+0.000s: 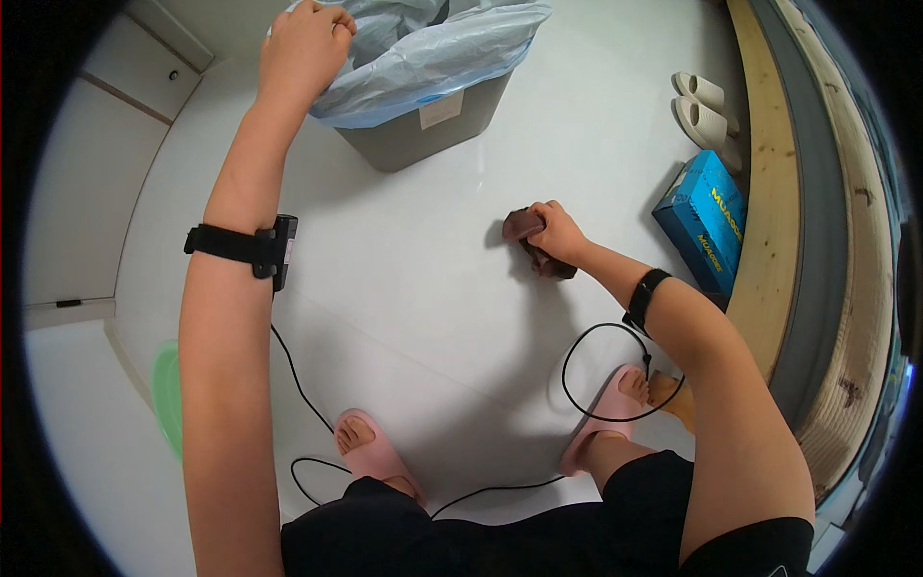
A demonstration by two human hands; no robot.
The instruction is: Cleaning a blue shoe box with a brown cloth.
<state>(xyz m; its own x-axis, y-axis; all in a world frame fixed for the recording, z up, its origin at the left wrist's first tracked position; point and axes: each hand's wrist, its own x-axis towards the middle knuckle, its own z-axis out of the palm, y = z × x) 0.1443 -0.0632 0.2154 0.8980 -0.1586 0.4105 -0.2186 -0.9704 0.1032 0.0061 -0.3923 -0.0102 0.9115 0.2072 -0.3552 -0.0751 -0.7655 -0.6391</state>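
Note:
My left hand is up at the left rim of a grey bin, its fingers curled closed on the pale bin bag that lines it. The bag's edge hangs in folds over the grey bin. Over the middle of the floor, my right hand grips a dark brown, creased object with a lower part hanging beneath the fingers. Its exact kind I cannot make out. This hand is in front and to the right of the bin, apart from it.
A blue box and cream slippers are at the right, beside a wooden bed frame. A green basin is at the left. Black cables run from my arm straps past my pink slippers on the white floor.

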